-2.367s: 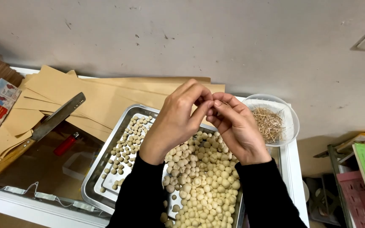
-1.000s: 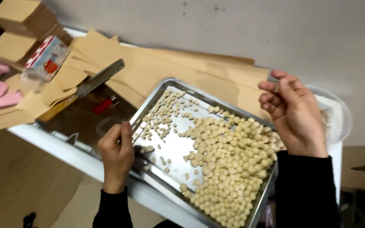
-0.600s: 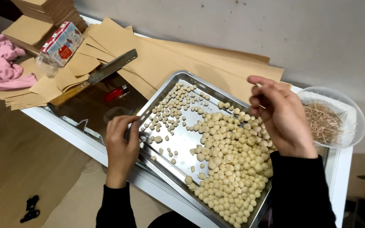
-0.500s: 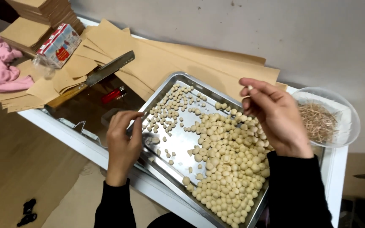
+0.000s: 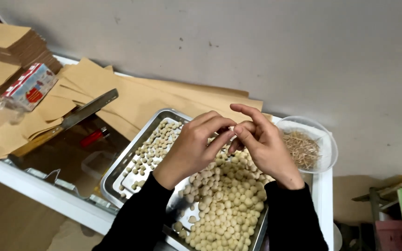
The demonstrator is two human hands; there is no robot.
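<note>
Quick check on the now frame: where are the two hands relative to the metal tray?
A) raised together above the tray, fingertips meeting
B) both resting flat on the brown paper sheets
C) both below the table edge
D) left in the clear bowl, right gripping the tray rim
A: the left hand and right hand meet at the fingertips above the metal tray of pale round seeds; whether they pinch anything cannot be seen.

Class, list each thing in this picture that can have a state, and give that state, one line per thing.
left hand: raised above the tray, fingertips pinched against the right hand's
right hand: raised, fingertips meeting the left's
metal tray: partly filled with pale round seeds
clear bowl: holding thin brown strands
long knife: lying flat on brown paper
</note>
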